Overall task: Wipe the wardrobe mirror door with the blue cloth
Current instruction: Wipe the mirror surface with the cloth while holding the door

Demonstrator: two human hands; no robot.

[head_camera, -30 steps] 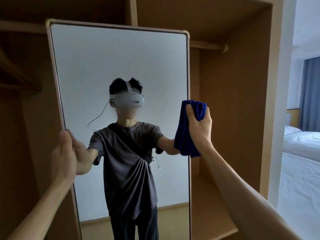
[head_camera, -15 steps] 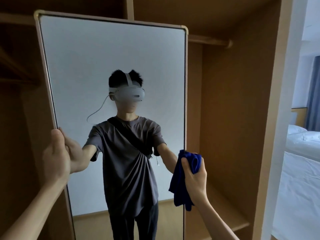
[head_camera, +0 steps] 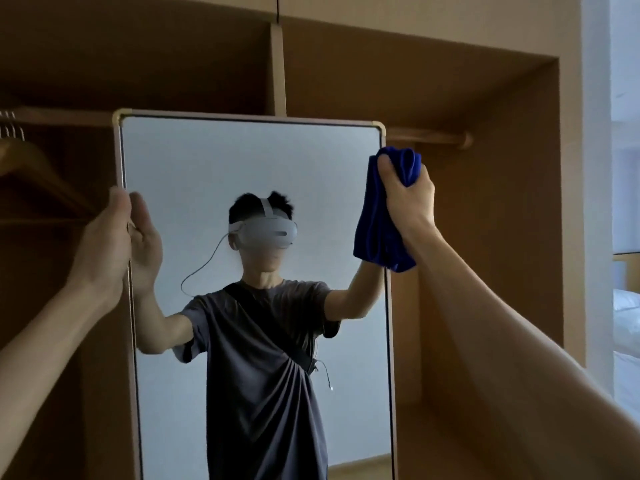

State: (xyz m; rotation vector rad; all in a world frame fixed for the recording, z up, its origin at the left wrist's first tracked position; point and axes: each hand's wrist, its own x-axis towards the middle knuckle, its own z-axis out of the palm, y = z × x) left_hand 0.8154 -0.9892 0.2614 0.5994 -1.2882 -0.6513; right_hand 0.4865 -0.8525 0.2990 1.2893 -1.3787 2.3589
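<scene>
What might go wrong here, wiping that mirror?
The cloth is bunched in the right hand at the mirror's right edge, so it may slide off onto the frame. The left hand grips the other edge; its fingers could leave fresh smudges on the glass.

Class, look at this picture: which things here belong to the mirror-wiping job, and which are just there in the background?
Part of the job:
blue cloth, bunched in the right hand
mirror door, its left edge held by the left hand

Just there:
wooden hanger
hanging rail
bed
</scene>
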